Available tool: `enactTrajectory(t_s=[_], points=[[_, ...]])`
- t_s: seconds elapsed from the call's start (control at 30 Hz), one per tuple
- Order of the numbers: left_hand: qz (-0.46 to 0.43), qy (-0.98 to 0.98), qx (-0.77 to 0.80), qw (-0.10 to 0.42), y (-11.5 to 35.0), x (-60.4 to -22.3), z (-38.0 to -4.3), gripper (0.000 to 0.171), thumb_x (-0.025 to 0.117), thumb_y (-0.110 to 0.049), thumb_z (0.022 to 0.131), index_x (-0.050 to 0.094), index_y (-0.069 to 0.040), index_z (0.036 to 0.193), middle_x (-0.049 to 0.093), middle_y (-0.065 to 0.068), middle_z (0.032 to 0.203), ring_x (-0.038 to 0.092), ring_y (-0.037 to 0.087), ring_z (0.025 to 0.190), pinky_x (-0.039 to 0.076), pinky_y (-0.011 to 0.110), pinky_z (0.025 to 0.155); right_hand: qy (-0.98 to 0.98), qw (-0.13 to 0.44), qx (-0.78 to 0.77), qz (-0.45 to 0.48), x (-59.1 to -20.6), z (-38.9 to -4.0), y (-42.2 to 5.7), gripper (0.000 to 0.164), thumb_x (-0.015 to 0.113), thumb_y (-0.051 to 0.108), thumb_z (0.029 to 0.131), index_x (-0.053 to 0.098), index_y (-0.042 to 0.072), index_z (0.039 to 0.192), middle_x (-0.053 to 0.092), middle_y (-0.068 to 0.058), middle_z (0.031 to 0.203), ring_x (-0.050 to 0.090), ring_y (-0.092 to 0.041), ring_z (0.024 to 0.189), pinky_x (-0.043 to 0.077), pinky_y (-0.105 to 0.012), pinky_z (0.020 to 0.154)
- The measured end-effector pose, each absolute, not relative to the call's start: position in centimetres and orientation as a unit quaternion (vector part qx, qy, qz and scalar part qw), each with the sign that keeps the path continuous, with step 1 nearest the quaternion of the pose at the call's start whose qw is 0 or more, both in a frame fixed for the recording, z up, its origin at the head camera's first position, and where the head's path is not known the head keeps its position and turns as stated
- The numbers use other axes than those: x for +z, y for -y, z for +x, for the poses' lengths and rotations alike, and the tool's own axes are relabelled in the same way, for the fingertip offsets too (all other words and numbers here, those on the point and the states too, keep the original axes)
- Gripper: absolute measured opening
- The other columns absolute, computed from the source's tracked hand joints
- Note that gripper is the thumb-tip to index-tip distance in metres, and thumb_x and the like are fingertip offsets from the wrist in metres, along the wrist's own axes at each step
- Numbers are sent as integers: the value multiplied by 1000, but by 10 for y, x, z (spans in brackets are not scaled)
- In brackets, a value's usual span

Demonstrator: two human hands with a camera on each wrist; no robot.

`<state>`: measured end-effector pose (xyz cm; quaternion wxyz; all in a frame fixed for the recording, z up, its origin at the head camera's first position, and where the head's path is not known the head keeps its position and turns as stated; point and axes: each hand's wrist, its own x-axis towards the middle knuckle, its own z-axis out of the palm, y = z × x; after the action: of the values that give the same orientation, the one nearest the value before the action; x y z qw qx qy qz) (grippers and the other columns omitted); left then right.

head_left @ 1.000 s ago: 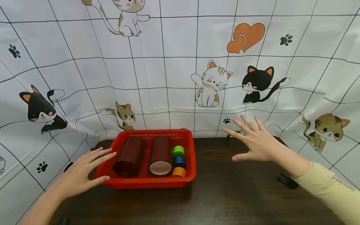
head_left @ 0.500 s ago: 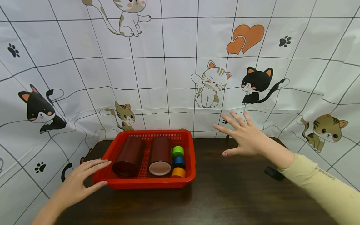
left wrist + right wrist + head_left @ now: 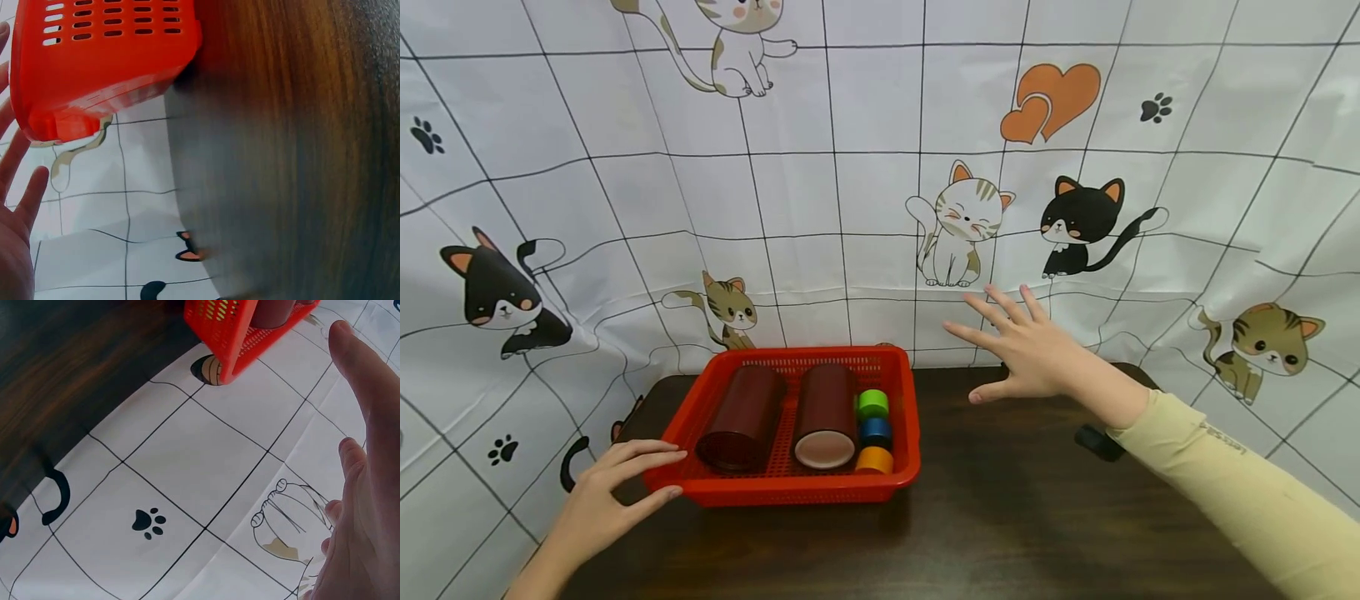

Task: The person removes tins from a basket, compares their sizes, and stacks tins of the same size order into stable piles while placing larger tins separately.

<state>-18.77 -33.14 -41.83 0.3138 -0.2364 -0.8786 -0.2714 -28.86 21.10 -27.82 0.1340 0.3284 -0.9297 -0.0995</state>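
Note:
A red plastic basket (image 3: 797, 493) with perforated walls stands on the dark wooden table. Inside it lie two dark brown cylinders, the left one (image 3: 747, 412) showing a dark end and the right one (image 3: 827, 404) a pale end. Along the basket's right side sit a green (image 3: 872, 403), a blue (image 3: 876, 432) and an orange (image 3: 874, 460) small round piece in a row. My left hand (image 3: 602, 496) is at the basket's left front corner, fingers extended, fingertips right at the rim. Fingers spread, my right hand (image 3: 1033, 354) hovers to the right of the basket, holding nothing.
Behind the table hangs a white gridded sheet (image 3: 872, 200) printed with cats, hearts and paw prints. A small black object (image 3: 1099, 442) shows by the right sleeve (image 3: 1225, 475). The table surface (image 3: 985, 508) extends in front of and right of the basket.
My left hand has shifted down and slightly left along the basket's corner. The right hand has moved left toward the basket, fingers still spread. The basket and its contents stay in place.

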Motion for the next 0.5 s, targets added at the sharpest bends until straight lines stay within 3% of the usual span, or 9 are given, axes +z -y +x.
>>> enactTrajectory(t_s=[0.3,0.5], points=[[-203,881,-297,308,335,-426,-187,44,91,-4,64,78,-20,103,66,-11,106,47,-10,104,34,6,88,926,135,-92,340,-274,-298,-193,97,55,83,77,23,37,157,12,-10,167,8,-41,153,4,-71,118],[-200,877,-313,304,337,-431,-186,42,90,-1,62,78,-22,97,67,-7,103,47,-8,104,32,7,88,925,129,-80,348,-271,-305,-178,97,57,80,78,22,37,157,13,-9,167,7,-40,154,3,-70,118]])
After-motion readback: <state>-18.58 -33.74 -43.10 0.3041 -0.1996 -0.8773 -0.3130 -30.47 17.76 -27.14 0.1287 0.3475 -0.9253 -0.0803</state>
